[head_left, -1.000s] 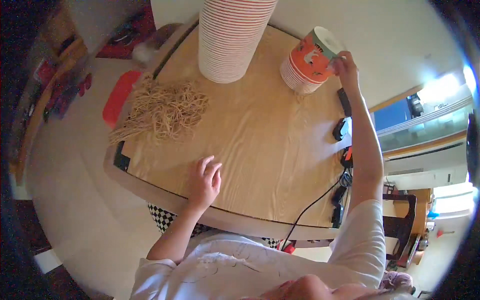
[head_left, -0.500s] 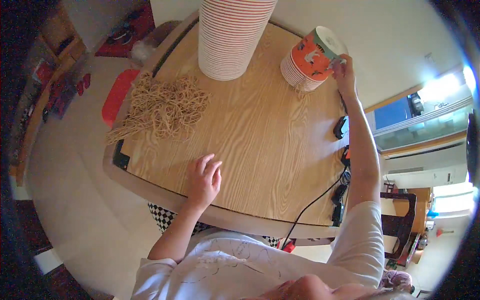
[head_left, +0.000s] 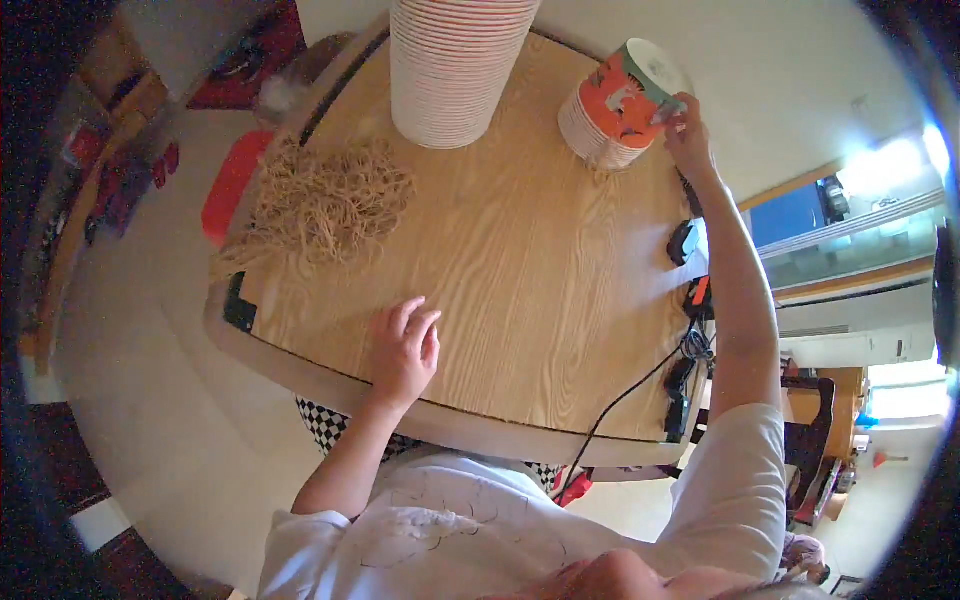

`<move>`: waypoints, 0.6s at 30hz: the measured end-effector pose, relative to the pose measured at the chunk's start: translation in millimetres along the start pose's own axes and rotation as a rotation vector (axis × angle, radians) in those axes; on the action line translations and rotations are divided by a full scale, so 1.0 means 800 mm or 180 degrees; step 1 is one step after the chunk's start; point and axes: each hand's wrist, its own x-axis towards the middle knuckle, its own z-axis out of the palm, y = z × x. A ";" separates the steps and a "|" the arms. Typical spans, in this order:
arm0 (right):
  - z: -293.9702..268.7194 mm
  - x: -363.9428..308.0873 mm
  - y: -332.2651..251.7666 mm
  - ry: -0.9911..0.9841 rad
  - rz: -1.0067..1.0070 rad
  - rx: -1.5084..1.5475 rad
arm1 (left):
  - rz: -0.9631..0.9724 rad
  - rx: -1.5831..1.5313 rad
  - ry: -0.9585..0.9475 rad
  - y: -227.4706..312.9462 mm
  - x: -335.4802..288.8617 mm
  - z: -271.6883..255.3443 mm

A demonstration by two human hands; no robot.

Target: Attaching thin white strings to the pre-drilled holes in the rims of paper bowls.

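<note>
Right hand (head_left: 690, 137) at far right of table (head_left: 510, 290), on the right side of the short stack (head_left: 625, 105), near its upper end; fingers bent and close together there, can't tell if pinching or only touching. Short stack stands base-up on the table, orange and green print on top cup, pale rims layered below. Left hand (head_left: 405, 350) near the front edge, nothing in it, fingers loosely curled and a bit apart; can't tell if it rests on the wood or hangs just above. Tall stack (head_left: 455, 75), pale with reddish lines, left of the short one, well apart, upper end cut off by frame. Twine (head_left: 330, 205) in a loose tangled heap, table's left side. Black cable (head_left: 630, 400) and dark gadgets (head_left: 682, 243) along right edge. Red stool (head_left: 235, 185) beyond left edge.
</note>
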 end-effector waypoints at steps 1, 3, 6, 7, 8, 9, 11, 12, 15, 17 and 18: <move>0.002 -0.001 0.000 0.0026 0.0039 0.0153 | 0.0045 0.0059 -0.0001 0.000 0.000 0.000; 0.005 -0.003 -0.006 0.0044 0.0072 0.0320 | 0.0035 0.0055 0.0017 0.000 0.001 0.000; 0.005 -0.006 -0.019 0.0132 -0.0024 0.0331 | 0.0024 0.0051 0.0077 -0.002 -0.001 0.003; 0.005 -0.005 -0.023 0.0131 -0.0036 0.0414 | 0.0034 0.0044 0.0124 -0.004 -0.002 0.005; 0.005 -0.004 -0.029 0.0132 -0.0051 0.0497 | 0.0029 0.0060 0.0137 -0.005 -0.002 0.005; 0.003 -0.002 -0.024 0.0149 -0.0058 0.0485 | 0.0045 0.0049 0.0164 -0.005 0.000 0.006; -0.002 0.004 -0.005 0.0158 -0.0104 0.0246 | 0.0084 0.0032 0.0210 -0.003 0.002 0.008; -0.003 0.006 -0.009 0.0174 -0.0127 0.0266 | 0.0051 -0.0007 0.0193 -0.004 0.001 0.006; -0.016 0.018 -0.020 -0.0007 0.0186 0.0027 | -0.0047 -0.0119 0.0223 -0.008 -0.004 0.011; -0.035 0.032 -0.025 0.0218 -0.0166 -0.1102 | 0.0091 -0.0094 0.0330 -0.007 -0.001 0.013; -0.043 0.044 -0.042 0.0269 -0.0192 -0.1078 | 0.0120 -0.0084 0.0328 -0.008 -0.001 0.014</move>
